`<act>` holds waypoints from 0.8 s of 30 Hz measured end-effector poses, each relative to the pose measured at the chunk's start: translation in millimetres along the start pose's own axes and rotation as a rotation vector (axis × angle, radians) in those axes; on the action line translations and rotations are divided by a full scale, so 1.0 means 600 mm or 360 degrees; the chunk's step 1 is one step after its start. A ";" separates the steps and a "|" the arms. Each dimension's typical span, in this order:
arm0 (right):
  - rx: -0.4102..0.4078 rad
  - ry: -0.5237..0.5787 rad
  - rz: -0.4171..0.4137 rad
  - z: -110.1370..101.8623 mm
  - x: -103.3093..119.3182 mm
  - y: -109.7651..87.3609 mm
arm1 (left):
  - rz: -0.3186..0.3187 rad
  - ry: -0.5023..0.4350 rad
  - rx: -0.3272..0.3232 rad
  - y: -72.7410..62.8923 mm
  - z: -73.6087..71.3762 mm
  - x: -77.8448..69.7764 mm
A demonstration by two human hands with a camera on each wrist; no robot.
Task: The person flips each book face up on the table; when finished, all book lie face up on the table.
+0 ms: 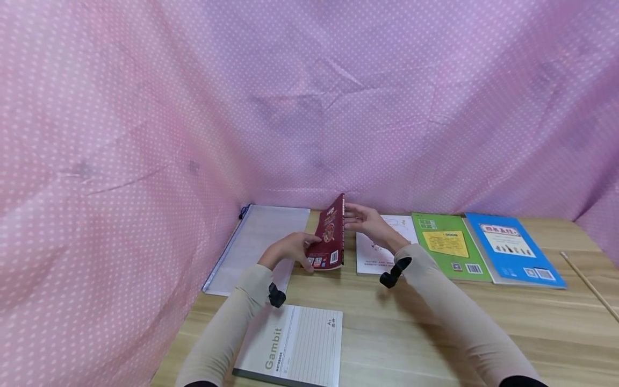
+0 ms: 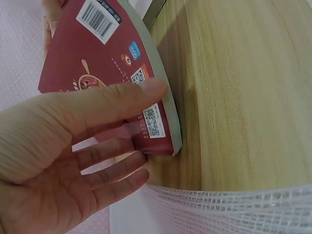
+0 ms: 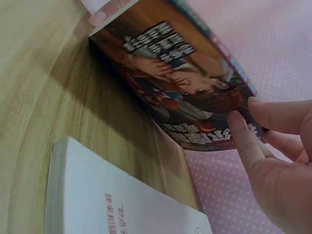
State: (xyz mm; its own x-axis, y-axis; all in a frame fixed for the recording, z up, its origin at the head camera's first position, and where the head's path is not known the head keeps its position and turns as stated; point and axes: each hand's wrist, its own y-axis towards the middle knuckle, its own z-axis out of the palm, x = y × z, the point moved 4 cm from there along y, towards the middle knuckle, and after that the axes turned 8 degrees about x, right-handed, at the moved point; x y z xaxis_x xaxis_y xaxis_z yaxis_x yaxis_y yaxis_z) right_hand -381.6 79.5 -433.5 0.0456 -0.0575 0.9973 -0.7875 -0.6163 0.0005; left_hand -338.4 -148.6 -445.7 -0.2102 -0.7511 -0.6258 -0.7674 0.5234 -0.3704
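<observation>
A dark red book (image 1: 330,236) stands tilted on the wooden table, its back cover with a barcode facing left. My left hand (image 1: 292,250) holds its lower left corner; the thumb (image 2: 131,100) lies across the back cover and the other fingers sit at the edge below. At the raised side, my right hand (image 1: 369,223) touches the book with nearly straight fingers near the spine. The right wrist view shows the illustrated front cover (image 3: 180,87) and those fingertips against its corner. A translucent mesh zip pouch (image 1: 256,242) lies just left of the book.
Right of the book lie a white book (image 1: 374,259), a green book (image 1: 447,247) and a blue book (image 1: 515,250) in a row. A Gambit notebook (image 1: 311,344) lies in front. At the far right is a thin wooden stick (image 1: 590,287). Pink dotted cloth (image 1: 309,123) hangs behind.
</observation>
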 end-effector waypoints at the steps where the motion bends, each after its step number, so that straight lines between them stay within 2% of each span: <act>1: -0.0002 0.0007 0.0000 0.001 0.000 -0.001 | 0.0016 -0.0030 0.0010 0.000 0.001 0.001; 7: 0.0005 -0.0019 -0.0027 0.007 -0.002 0.001 | 0.0168 -0.0239 0.0074 0.002 0.007 0.005; 12: 0.0041 -0.0030 -0.0072 0.015 -0.003 0.004 | 0.0219 -0.0376 0.0115 0.004 0.010 0.007; 18: 0.0051 -0.0040 -0.0040 0.026 -0.002 0.000 | 0.0238 -0.0499 0.0065 0.010 0.008 0.011; 24: 0.0062 -0.0039 -0.0052 0.037 0.007 0.002 | 0.0268 -0.0825 0.0003 0.012 -0.009 0.000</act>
State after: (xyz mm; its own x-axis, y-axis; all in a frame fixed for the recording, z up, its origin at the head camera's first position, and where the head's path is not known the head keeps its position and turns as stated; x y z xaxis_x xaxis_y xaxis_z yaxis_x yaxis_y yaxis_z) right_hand -368.8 60.8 -430.6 0.0862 -0.0560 0.9947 -0.7609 -0.6482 0.0295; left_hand -347.4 -146.9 -445.1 -0.0036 -0.3598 -0.9330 -0.7478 0.6204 -0.2364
